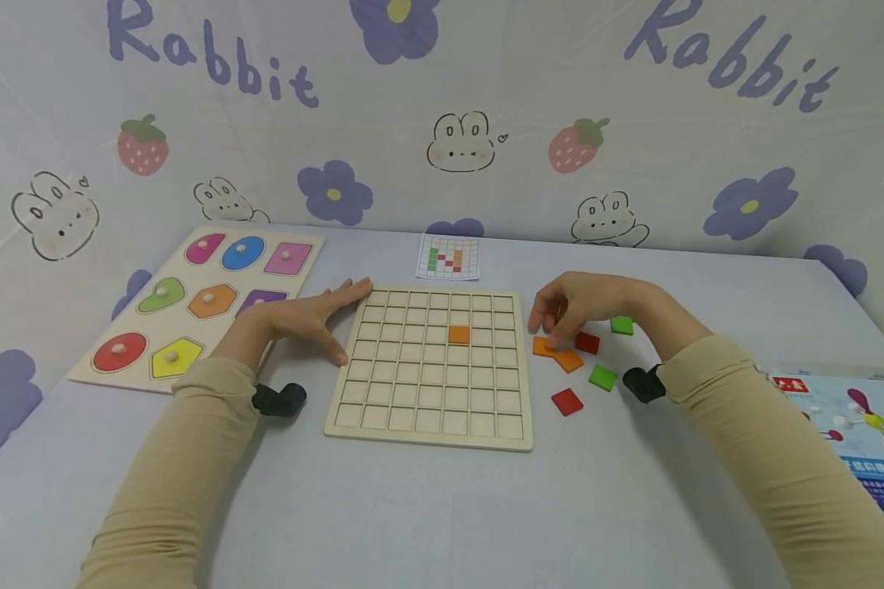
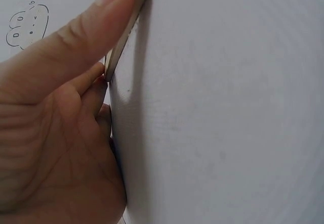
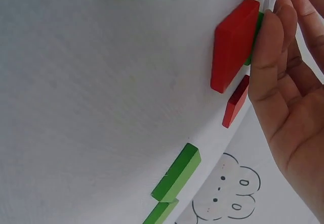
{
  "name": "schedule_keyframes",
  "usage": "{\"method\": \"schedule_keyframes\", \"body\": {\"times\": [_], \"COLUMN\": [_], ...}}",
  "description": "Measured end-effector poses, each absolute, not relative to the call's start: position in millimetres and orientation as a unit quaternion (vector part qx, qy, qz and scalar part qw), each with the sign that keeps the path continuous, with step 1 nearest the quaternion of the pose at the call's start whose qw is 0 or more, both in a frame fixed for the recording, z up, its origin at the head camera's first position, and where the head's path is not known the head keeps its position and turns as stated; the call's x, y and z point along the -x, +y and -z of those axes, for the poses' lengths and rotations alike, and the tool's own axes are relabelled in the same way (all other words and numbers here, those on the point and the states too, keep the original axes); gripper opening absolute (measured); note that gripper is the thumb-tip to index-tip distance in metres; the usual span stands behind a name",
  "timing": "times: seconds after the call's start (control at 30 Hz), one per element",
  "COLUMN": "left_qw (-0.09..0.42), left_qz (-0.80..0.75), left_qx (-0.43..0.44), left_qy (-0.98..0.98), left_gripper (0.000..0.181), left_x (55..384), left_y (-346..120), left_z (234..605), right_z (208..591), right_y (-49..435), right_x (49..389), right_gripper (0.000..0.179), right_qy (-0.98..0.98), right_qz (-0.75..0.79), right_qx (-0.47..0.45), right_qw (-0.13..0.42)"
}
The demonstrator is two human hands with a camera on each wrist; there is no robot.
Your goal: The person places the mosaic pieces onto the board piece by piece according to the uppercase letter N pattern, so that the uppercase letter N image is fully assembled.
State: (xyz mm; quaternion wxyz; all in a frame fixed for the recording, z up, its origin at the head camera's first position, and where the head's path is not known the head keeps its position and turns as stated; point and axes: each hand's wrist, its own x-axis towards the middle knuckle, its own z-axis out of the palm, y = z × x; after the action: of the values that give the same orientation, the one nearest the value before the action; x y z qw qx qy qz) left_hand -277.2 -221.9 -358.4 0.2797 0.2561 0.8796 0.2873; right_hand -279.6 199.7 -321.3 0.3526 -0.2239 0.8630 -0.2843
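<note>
The right hand [image 1: 586,298] is the nearer one to the loose orange tiles, its fingers bent downward and the thumb low at the pair; the first loose orange tile [image 1: 542,348] lies directly below those fingertips, between them and the wearer's side of the table, just beside the right edge of the grid board [image 1: 429,440]; whether finger and thumb pinch that tile, only touch it or have hold of another piece, I cannot tell, and the right wrist view does not settle how wide the gap between them is; being square, the tile has no long axis, and its sides run roughly with the board's, whereas the second loose orange tile [image 1: 570,361], next to it on the right, sits askew; the placed orange tile [image 1: 459,334] is across the board's rim to the left of the grip, in the third row from the far edge and third column from the right; the left hand [image 1: 311,316], well apart from the loose pieces, rests spread along the board's left edge, fingers at the far corner, thumb lower down, gripping nothing
</note>
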Motion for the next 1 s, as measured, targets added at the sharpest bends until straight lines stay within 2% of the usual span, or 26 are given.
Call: {"method": "schedule_keyframes", "body": {"times": [1.0], "left_qw": [0.281], "left_qz": [-0.289], "left_qx": [-0.249], "left_qy": [0.881], "left_gripper": [0.123], "left_x": [274.3], "left_y": [-222.1], "left_z": [356.1], "right_z": [325.9], "right_y": [193.1], "right_x": [271.6], "right_gripper": [0.028], "right_qy": [0.874], "right_qz": [0.261], "right_qx": [0.243], "right_qw": [0.329]}}
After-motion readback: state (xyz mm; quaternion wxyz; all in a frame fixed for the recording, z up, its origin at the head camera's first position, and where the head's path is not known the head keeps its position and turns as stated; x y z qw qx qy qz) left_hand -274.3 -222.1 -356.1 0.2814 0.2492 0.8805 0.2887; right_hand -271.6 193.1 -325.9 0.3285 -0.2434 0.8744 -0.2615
